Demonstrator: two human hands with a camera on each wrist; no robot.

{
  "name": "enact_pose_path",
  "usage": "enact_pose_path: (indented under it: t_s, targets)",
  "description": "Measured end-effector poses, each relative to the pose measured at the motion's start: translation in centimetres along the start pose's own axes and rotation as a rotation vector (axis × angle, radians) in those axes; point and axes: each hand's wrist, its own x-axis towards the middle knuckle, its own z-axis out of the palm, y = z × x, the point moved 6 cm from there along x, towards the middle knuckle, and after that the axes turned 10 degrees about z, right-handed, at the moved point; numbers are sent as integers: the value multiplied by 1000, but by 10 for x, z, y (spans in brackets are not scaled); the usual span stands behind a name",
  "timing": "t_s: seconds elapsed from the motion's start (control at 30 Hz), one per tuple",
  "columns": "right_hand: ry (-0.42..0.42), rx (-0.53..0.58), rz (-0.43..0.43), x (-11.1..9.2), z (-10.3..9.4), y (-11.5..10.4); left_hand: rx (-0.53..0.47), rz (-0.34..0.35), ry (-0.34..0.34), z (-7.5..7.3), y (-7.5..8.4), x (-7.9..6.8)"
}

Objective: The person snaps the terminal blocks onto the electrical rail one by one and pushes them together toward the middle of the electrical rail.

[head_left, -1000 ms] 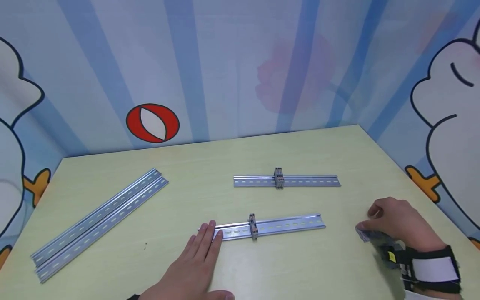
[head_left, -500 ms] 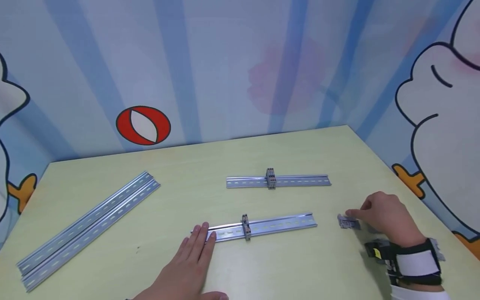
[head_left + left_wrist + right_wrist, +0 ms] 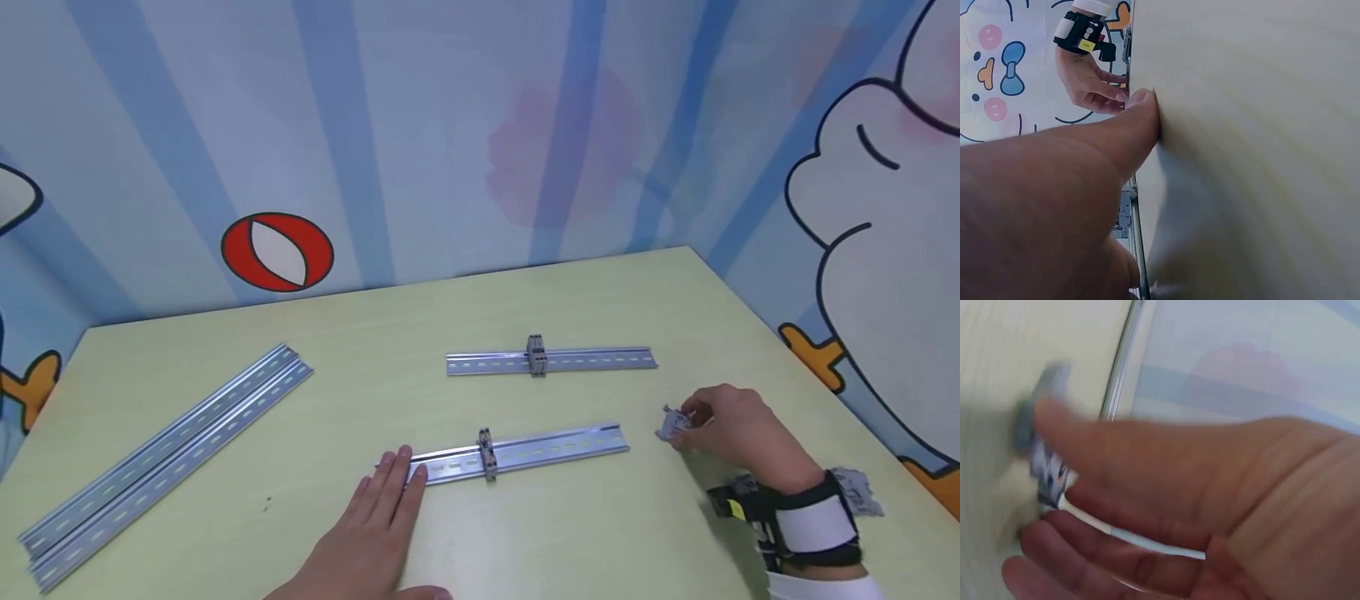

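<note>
In the head view my left hand (image 3: 363, 533) lies flat with its fingertips on the left end of the nearer slotted DIN rail (image 3: 562, 450). One grey terminal block (image 3: 487, 455) sits across that rail near its middle. To the right of the rail, my right hand (image 3: 738, 429) pinches another grey terminal block (image 3: 672, 423) between thumb and fingers, close to the tabletop. The right wrist view shows this held block (image 3: 1047, 469) blurred, partly behind the thumb. The left wrist view has my left thumb (image 3: 1141, 119) touching the table.
A second DIN rail (image 3: 600, 360) with grey terminal blocks (image 3: 536, 357) on it lies farther back. Two longer rails (image 3: 172, 458) lie side by side, slanted, at the left. More grey blocks (image 3: 861, 492) lie behind my right wrist. A printed backdrop (image 3: 450, 150) borders the table.
My right hand has moved left toward the nearer rail, with the grey terminal block now turned in its grip. The left hand stays on the rail. The head view has shifted slightly.
</note>
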Motion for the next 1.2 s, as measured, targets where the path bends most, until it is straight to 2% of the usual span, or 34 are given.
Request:
enact_pose_path:
  t_s: [0.17,0.3,0.5,0.7,0.83,1.03,1.2]
  targets:
    - [68,11,68,-4,-4,-1,-3,7,7,0,0,0]
    - [91,28,68,-4,-2,-5,-11,-4,-10,2,-1,1]
    - [48,22,41,1,3,-11,-19,-11,-20,2,-2,1]
    - [17,97,39,0,5,-10,-23,-8,-23,0,-1,0]
    - [46,132,-9,-2,3,-12,-21,-13,-32,-1,0,0]
    - [138,95,-103,-6,0,-22,-25,-12,-38,-1,0,0]
    - [162,100,-122,-10,-3,-26,-27,-9,-35,-1,0,0]
